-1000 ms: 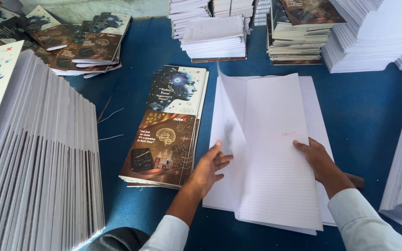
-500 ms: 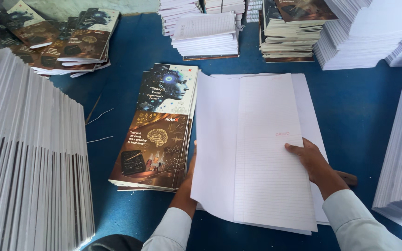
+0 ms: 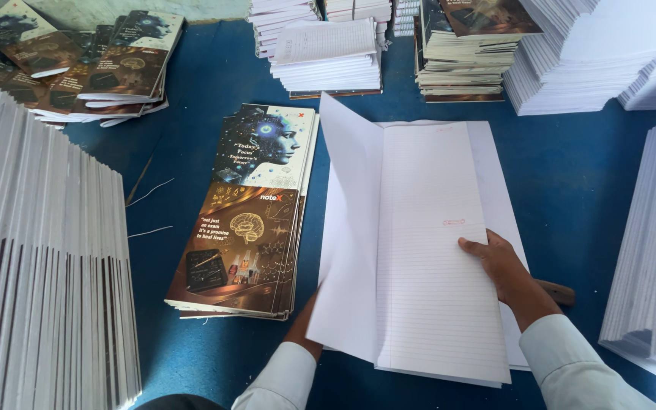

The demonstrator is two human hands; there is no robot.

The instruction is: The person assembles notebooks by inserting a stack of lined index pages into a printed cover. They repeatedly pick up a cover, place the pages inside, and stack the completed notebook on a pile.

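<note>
Two hands work one stack of ruled sheets (image 3: 434,250), which lies on the blue table (image 3: 594,175) straight ahead of us, its long axis running away from us. Our right hand (image 3: 506,266) rests flat on the top sheet near its right edge, fingers spread and pressing down, not pinching. Our left hand (image 3: 303,328) is mostly hidden under a raised leaf (image 3: 351,228) that stands tilted up along the stack's left side; we cannot tell how its fingers close on the paper. The leaf's fold line runs lengthwise, so the left hand is the nearer one to it. Just left of the sheets, apart from them, lies a pile of printed covers (image 3: 244,220), parallel to the stack. Tall white piles (image 3: 32,250) flank us on both sides and more stacks (image 3: 328,53) crowd the far edge, leaving little room.
</note>
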